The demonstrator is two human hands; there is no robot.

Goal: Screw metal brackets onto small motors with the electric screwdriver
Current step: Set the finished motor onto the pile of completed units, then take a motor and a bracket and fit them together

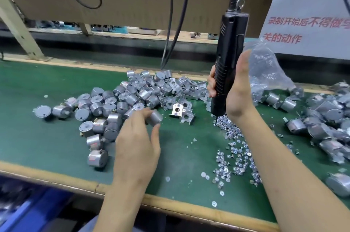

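Near edge: green mat (56, 146) of the bench with a tan border.

Left hand (136, 137), back of hand up, pinches one motor (155, 117) between thumb and fingertips. The motor is a short silver cylinder, held just above the mat at the near right edge of the loose motors (106, 106). Which way its shaft points, cannot tell.

Right of that: screws (234, 156), small and shiny, scattered in a band running from near to far on the mat.

Right hand (236, 95) is wrapped round the ribbed lower grip of the electric screwdriver (229, 57), fingers curled on its left side, thumb up along the right.
- Looks: black, long, slim body, vents near the top, thin bit at the bottom.
- Axis: near vertical, top leaning slightly right. Bit points down.
- Where: centre right, bit tip at the far end of the screws. Top hangs from a hook and a coiled cable.

Behind the motors: brackets (181, 88), bent grey metal with holes, one bright bracket (178, 109) in front of the heap.

Right: assembled motors (325, 124) in a pile.

Farther: crumpled clear plastic bag (265, 69) behind the right hand. White sign (310, 14) with red characters at the far right.
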